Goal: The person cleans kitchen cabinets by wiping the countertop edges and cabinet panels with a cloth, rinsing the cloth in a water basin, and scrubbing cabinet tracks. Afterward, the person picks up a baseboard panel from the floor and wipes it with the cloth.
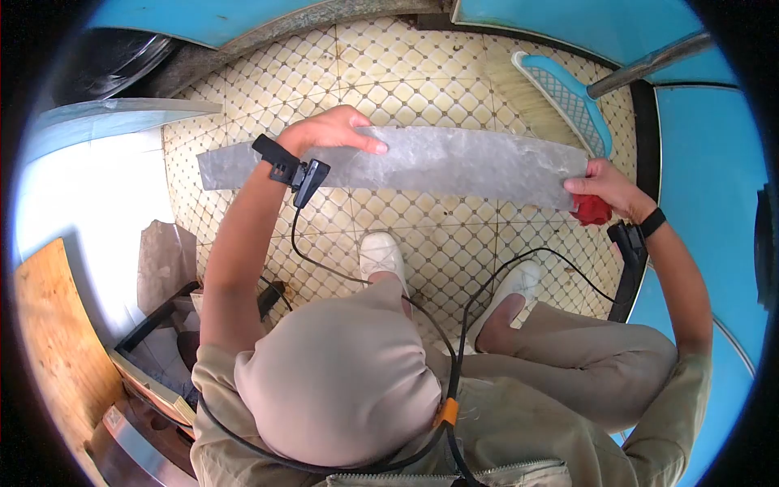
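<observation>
A long, flat grey board [471, 162] with a marbled face stretches across the view above the floor. My left hand [334, 130] grips its upper edge left of the middle, thumb on the near face and the other fingers mostly hidden behind. At the board's right end, my right hand [613, 188] is closed on the edge, with its thumb on the face. A crumpled red cloth [592, 211] shows under the right hand, against the board's lower corner; how it is held is partly hidden.
A blue broom head [572, 101] with pale bristles rests beyond the board's right end. Blue panels [702, 146] line the right side. At left stand a grey-brown slab [166, 264] and a wooden board [61, 341]. Black cables [454, 365] trail from both wrists.
</observation>
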Available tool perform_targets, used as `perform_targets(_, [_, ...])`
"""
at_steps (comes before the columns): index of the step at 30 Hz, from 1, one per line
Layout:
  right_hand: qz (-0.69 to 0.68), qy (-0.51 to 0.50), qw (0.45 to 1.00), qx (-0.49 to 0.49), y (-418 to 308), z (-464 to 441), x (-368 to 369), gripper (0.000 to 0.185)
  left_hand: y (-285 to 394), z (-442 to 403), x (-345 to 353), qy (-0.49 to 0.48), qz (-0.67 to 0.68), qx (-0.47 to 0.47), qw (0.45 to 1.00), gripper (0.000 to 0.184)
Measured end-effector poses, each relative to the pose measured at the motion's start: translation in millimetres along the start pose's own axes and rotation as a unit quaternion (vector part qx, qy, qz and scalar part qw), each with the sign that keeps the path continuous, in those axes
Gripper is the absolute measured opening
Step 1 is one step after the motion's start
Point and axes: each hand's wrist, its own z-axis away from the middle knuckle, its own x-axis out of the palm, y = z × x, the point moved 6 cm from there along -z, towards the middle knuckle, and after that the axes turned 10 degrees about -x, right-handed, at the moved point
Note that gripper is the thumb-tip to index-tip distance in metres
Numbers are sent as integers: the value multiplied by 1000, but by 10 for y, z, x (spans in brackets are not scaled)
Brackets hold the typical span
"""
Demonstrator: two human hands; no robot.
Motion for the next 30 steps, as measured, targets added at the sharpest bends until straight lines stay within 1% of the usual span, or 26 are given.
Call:
perform_targets(2, [11,-3,1000,4,-153,79,58,39,-7,14,-11,4,1,13,1000,55])
perform_targets(4, [-46,-6,999,-26,-316,187,177,37,23,58,-29,3,15,19,1000,54])
perform_targets(6, [-47,-2,999,-25,-328,219,159,36,3,54,-32,6,45,35,998,52])
perform_targets(8, [-39,-10,999,0,-350,200,62,38,-1,54,-98,14,23,35,999,52])
perform_targets(9, [-36,-12,999,-6,-410,192,29,38,3,66,-143,16,3,34,999,52])
perform_targets(10, [-49,-13,998,-21,-508,214,8,39,-20,67,-200,13,-30,13,999,42])
perform_targets(11, [-62,-16,997,-36,-613,222,26,41,6,114,-265,19,-30,9,999,42])
perform_targets(12, [-125,-1,988,-88,-729,202,64,46,46,181,-310,8,4,17,1000,46])
perform_targets(13, [-125,-6,988,-90,-836,193,99,46,85,245,-349,-3,38,25,999,51])
perform_targets(15, [-160,-18,980,-114,-1115,212,108,51,153,380,-452,-10,64,27,998,50])
perform_targets(17, [-149,-16,982,-115,-1217,179,46,51,157,416,-525,-18,88,34,995,49])
perform_targets(19, [-107,-33,987,-116,-1286,154,25,52,88,399,-570,-19,57,22,998,39])
perform_targets(20, [-106,-33,987,-114,-1307,148,38,52,106,416,-582,7,53,36,998,47])
perform_targets(21, [-98,-18,988,-120,-1323,155,55,55,112,442,-551,6,54,35,998,47])
perform_targets(23, [-89,-4,988,-125,-1316,147,44,58,173,535,-577,64,45,56,995,45])
perform_targets(26, [-87,-12,987,-136,-1293,146,30,55,262,585,-597,67,74,33,994,43])
perform_targets(27, [-84,18,985,-148,-1334,169,4,54,308,583,-614,66,75,29,995,43])
perform_targets(28, [-82,47,983,-159,-1381,183,-11,53,373,575,-656,71,85,46,993,38])
perform_targets(29, [-86,38,983,-158,-1420,183,24,53,429,587,-705,75,96,59,991,32])
perform_targets(30, [-89,35,980,-173,-1496,184,43,52,498,590,-760,53,90,48,993,32])
